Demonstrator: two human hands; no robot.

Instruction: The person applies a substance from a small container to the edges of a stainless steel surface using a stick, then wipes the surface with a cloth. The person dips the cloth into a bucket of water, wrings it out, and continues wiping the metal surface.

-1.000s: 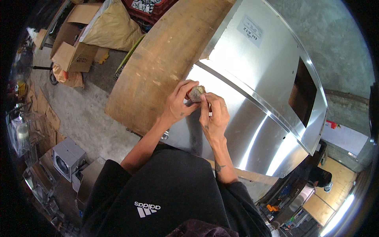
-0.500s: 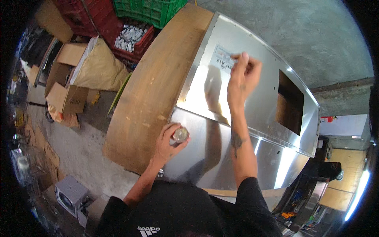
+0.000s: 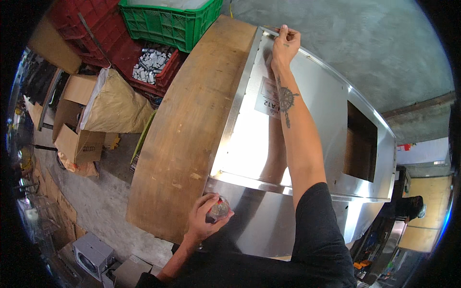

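Observation:
A large shiny sheet-metal panel [image 3: 249, 139] with a raised rim lies on a wooden table. It has a rectangular cutout [image 3: 360, 144] on the right and a printed label [image 3: 267, 100] stuck near its left side. My left hand [image 3: 199, 221] is wrapped round a small round clear jar [image 3: 219, 211] above the near metal part. My right hand [image 3: 286, 44] reaches across to the panel's far left corner, fingers pinched at the rim. Whatever is between those fingertips is too small to make out.
Wood of the tabletop [image 3: 185, 139] shows along the left. Beyond it stand a green crate [image 3: 173, 24], a red crate [image 3: 168, 72] of small pale pieces, a sack [image 3: 117, 105] and an open cardboard box [image 3: 89, 144]. A concrete wall [image 3: 365, 53] rises behind the panel.
My right hand has moved away from me, from above the label to the panel's far rim. My left hand still holds the jar. The view has shifted forward.

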